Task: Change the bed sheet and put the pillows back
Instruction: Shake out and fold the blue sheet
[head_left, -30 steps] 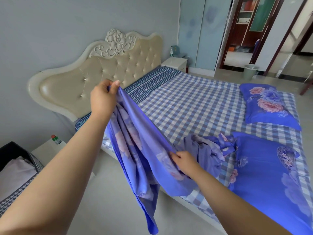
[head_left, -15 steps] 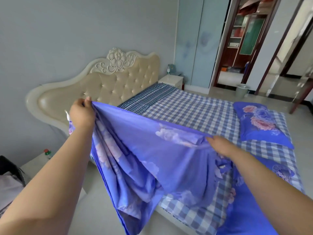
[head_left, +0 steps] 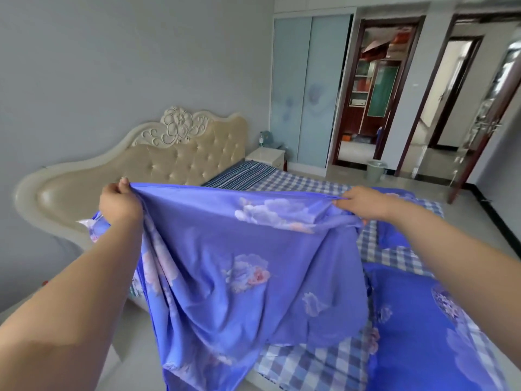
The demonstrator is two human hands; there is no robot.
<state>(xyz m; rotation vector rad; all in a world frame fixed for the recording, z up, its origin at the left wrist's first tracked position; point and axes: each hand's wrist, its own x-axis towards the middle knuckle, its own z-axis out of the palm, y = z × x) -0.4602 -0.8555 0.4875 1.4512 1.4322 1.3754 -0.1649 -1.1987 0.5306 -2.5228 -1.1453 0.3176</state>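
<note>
Head view is showing one floral sheet [head_left: 248, 266] hanging between both hands above the checked mattress [head_left: 307, 184]. Left hand [head_left: 119, 204] and right hand [head_left: 359, 203] are each pinching its top hem, well apart. Light, limp, probably slippery cloth; corners look like the surest hold. Two matching pillows [head_left: 428, 320] are lying under the right arm.

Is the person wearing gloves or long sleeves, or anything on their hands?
No. The left hand and right hand are bare, with no gloves, and I can see no rings, watch or bracelets. Both forearms are bare too; no sleeve shows anywhere in view.
</note>
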